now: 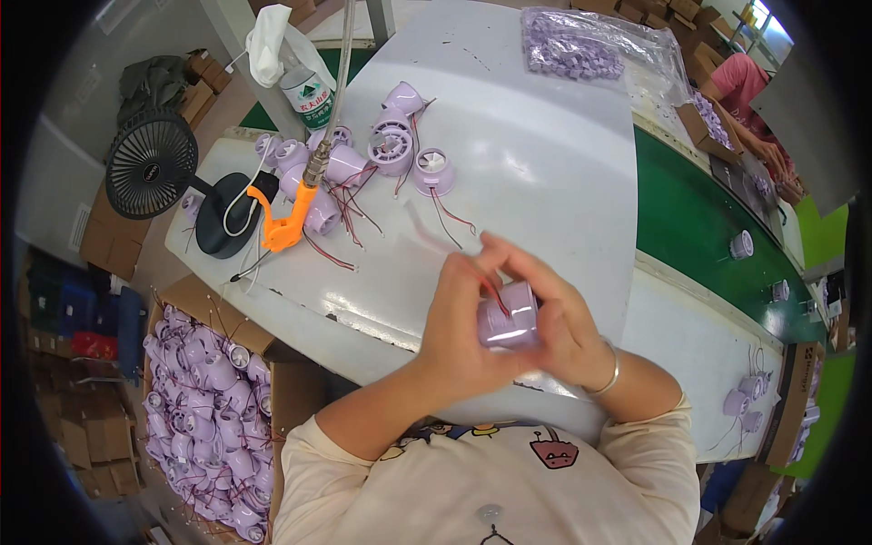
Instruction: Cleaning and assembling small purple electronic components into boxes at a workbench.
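Observation:
Between my two hands, above the table's near edge, is a small purple fan housing [510, 316] with red and dark wires coming out of it. My left hand [457, 331] is closed around its left side. My right hand [568, 322] wraps the right side, its fingers reaching over the top near the wires. The loose wire ends are blurred by motion. Beyond my hands, another purple fan housing [434, 171] stands on the table with its white blades showing. Several more housings, one a larger round unit [391, 143], lie to the left with wires trailing.
An orange air gun [289, 221] hangs at the left beside a black desk fan [152, 163]. A cardboard box of purple housings [209, 418] sits lower left. A green conveyor [677, 213] runs at right, where a co-worker in pink [740, 86] sits. A plastic bag of purple parts [581, 50] lies far back.

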The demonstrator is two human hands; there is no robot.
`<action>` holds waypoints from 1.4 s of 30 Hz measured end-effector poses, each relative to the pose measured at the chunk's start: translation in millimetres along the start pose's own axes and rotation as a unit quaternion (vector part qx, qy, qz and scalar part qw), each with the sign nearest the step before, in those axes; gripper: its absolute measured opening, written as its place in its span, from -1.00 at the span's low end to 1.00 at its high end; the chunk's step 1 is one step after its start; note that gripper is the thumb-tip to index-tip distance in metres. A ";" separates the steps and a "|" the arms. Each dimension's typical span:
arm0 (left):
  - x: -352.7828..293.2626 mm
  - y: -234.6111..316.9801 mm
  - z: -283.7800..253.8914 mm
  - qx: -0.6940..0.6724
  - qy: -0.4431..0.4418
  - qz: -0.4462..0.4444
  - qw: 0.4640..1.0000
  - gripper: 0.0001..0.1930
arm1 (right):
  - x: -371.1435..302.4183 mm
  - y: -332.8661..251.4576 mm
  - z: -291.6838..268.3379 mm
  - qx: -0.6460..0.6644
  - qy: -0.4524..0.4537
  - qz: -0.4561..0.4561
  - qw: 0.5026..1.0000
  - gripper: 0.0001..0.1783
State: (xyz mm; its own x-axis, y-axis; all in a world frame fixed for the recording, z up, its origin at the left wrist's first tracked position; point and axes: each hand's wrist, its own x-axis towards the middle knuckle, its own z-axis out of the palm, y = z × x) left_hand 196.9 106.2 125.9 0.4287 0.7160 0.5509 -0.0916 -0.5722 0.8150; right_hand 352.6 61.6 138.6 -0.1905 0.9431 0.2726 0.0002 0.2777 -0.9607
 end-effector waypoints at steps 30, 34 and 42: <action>11.8 84.6 -60.9 0.076 -0.109 0.147 0.980 -0.76 | -3.7 37.5 -212.1 -0.607 0.375 -0.017 0.700 -0.23; -2.1 173.3 -104.3 0.321 -0.133 0.288 0.893 -0.84 | -91.2 115.2 -378.2 -0.613 0.372 0.183 0.672 -0.14; -44.1 240.4 -102.8 0.432 0.113 0.125 0.886 -0.87 | 83.6 -9.6 -138.7 -0.731 0.239 -0.165 0.618 -0.19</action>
State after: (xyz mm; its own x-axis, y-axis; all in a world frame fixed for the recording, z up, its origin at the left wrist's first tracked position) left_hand 63.5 -21.8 316.0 0.2915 0.5295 0.7966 0.6053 -0.7470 0.2751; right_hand 472.8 163.1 178.0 -0.1053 0.6404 0.7608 0.9915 0.0087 0.1299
